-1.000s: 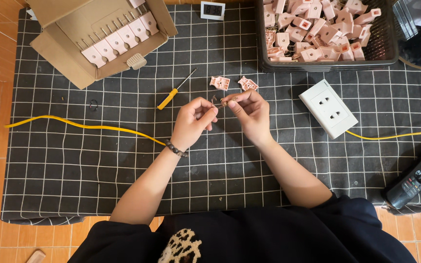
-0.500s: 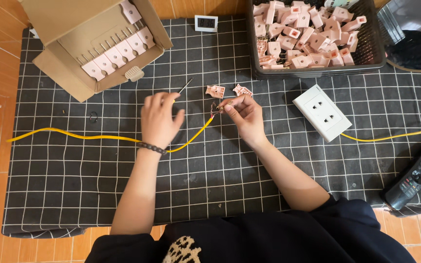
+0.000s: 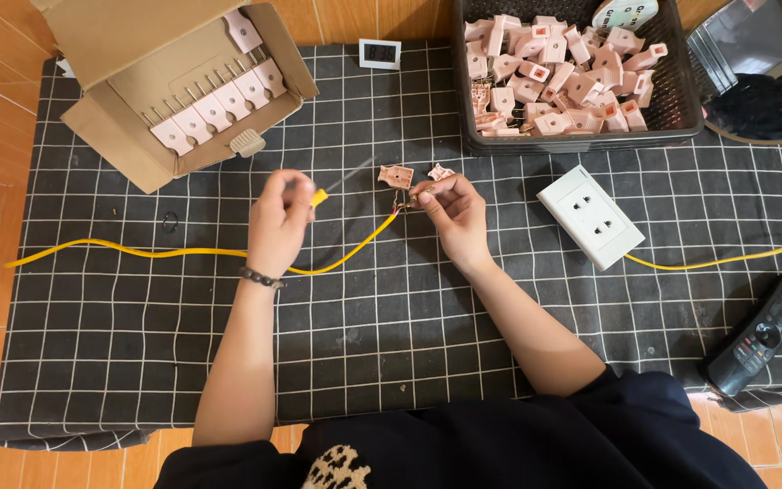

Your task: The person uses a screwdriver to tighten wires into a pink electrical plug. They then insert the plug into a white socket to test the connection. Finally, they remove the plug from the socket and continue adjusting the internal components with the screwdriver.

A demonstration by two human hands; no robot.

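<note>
Our left hand grips a yellow-handled screwdriver while our right hand pinches the bared end of a smooth yellow wire over the gridded black cloth. An open cardboard box of pink plastic pieces sits far left, a black mesh basket far right.

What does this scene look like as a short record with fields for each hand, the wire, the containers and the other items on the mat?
left hand: left hand holds a yellow-handled screwdriver, shaft pointing up and right
right hand: right hand pinches a small pink part at the yellow wire end
wire: runs leftward across the checked mat
containers: cardboard box with a row of pink plugs; dark basket heaped with pink plug parts
other items: white socket plate, black remote, two loose pink pieces
</note>
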